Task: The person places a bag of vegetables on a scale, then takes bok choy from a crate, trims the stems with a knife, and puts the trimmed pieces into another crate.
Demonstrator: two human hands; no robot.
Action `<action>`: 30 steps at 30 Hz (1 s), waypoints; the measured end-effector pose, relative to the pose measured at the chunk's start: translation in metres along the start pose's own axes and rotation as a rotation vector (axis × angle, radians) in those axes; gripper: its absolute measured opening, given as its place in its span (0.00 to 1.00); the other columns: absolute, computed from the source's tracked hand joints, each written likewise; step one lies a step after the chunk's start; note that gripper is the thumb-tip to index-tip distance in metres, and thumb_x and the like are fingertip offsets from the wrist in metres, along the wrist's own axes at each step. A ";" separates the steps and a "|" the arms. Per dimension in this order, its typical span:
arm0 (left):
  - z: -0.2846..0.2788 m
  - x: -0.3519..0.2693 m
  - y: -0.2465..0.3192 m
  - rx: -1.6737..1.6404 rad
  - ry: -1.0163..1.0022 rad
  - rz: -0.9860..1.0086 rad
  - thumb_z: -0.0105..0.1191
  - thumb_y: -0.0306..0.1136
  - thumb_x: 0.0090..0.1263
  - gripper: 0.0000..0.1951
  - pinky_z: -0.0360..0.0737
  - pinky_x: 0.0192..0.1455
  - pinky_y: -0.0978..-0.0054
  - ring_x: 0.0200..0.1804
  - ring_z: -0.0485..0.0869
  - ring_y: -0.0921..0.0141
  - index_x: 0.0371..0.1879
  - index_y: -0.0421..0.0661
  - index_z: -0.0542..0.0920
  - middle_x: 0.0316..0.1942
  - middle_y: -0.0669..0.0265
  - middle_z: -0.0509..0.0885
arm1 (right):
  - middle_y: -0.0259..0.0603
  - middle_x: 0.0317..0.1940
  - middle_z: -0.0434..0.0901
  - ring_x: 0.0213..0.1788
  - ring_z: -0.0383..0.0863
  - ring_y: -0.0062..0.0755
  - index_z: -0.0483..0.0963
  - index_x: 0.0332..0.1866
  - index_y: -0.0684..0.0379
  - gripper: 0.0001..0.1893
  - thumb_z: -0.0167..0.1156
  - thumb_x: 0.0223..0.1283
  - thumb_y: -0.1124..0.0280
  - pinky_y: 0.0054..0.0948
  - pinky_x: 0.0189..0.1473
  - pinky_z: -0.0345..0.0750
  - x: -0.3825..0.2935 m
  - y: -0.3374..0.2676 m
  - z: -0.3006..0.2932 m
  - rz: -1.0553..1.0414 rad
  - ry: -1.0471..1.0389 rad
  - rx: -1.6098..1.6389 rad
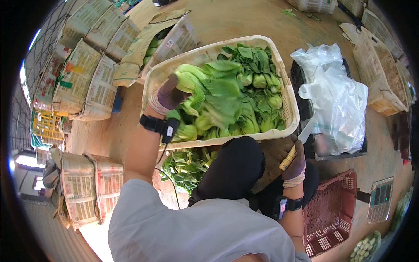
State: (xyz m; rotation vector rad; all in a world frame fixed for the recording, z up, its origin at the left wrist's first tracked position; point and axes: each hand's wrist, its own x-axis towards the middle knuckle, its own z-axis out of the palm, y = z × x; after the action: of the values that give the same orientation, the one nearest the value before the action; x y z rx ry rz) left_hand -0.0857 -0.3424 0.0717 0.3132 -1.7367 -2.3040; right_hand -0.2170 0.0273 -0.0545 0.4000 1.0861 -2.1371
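Observation:
My gloved left hand (170, 93) grips a head of bok choy (216, 86) by its pale stem end, above the left part of a white plastic crate (288, 108). The leaves are blurred and spread to the right. More bok choy (260, 80) lies packed in the crate, in rows on its right side. In my gloved right hand (295, 163) is a knife (288, 158) with a yellowish handle, its pale broad blade pointing up and right, just outside the crate's near right corner. Loose cut leaves (186, 167) lie on the floor beside my knee.
At the right, clear plastic bags (340, 98) cover a black crate (340, 155). Nearer me are a dark red crate (330, 209) and a scale (379, 200). Stacked white crates (98, 85) stand at the left. A paper-covered vegetable crate (176, 42) adjoins the white crate's far left side.

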 end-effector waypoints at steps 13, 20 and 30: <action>0.094 -0.130 -0.028 -0.109 0.264 -0.207 0.46 0.66 0.67 0.36 0.80 0.54 0.67 0.50 0.83 0.65 0.55 0.40 0.76 0.47 0.57 0.83 | 0.34 0.42 0.75 0.39 0.77 0.22 0.71 0.55 0.60 0.26 0.73 0.49 0.71 0.23 0.40 0.76 -0.074 0.028 0.133 -0.352 -0.819 -0.641; 0.096 -0.198 -0.026 0.512 0.251 -0.223 0.65 0.40 0.63 0.32 0.76 0.56 0.73 0.51 0.77 0.74 0.62 0.39 0.65 0.51 0.62 0.78 | 0.40 0.40 0.80 0.39 0.77 0.26 0.73 0.53 0.62 0.25 0.71 0.50 0.68 0.28 0.45 0.77 -0.085 0.063 0.168 -0.232 -1.122 -0.893; 0.065 -0.259 -0.009 0.885 0.181 -0.148 0.73 0.29 0.44 0.39 0.73 0.61 0.68 0.56 0.76 0.67 0.59 0.46 0.70 0.52 0.61 0.78 | 0.32 0.35 0.76 0.33 0.74 0.17 0.75 0.45 0.58 0.15 0.63 0.51 0.81 0.20 0.35 0.73 -0.088 0.086 0.154 0.031 -1.059 -0.700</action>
State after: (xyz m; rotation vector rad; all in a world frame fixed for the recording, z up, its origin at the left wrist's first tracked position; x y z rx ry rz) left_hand 0.1389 -0.1989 0.0879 0.7837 -2.5825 -1.3725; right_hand -0.0886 -0.0912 0.0360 -0.9262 1.0233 -1.4153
